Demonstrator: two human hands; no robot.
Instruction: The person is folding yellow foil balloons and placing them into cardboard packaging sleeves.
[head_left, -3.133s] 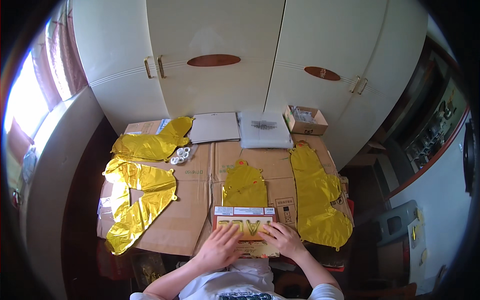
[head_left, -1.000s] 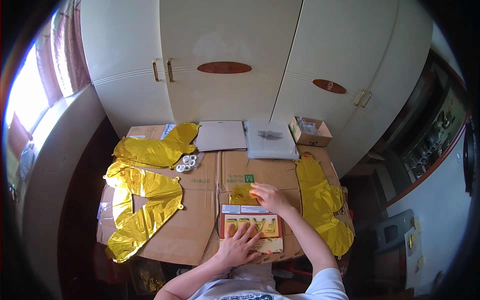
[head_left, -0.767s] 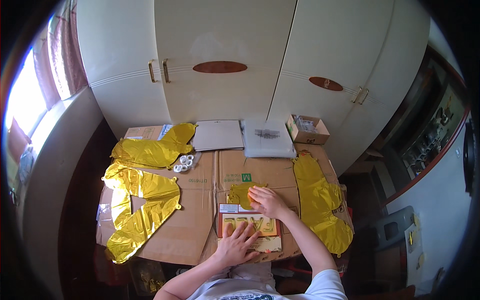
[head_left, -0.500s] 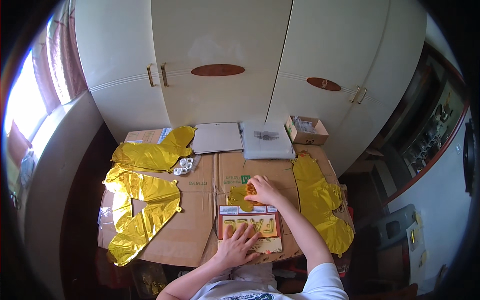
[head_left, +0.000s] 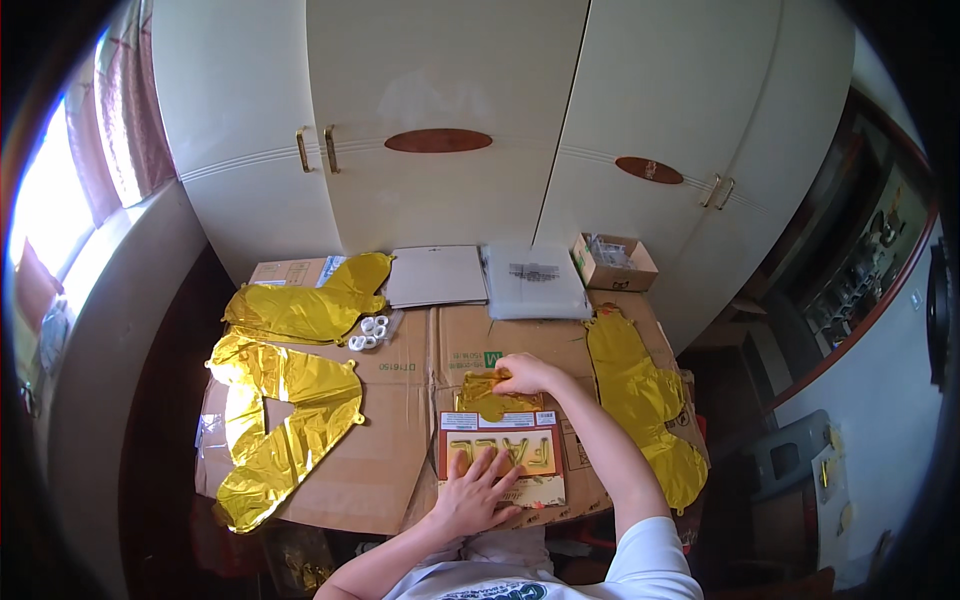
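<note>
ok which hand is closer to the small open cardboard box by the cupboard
Right. The right hand grips a folded gold foil balloon mid-table, short of the small cardboard box. The left hand presses the flat packet at the near edge, farther away.

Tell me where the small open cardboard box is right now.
In the head view, the small open cardboard box sits at the far right of the cardboard-covered table, against the cupboard doors, just right of the clear plastic packet.

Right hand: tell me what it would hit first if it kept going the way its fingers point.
The right hand points left across the flattened brown cardboard. Past the crumpled gold foil balloon it grips, the small white rings probably come first, though depth is unclear.
</note>
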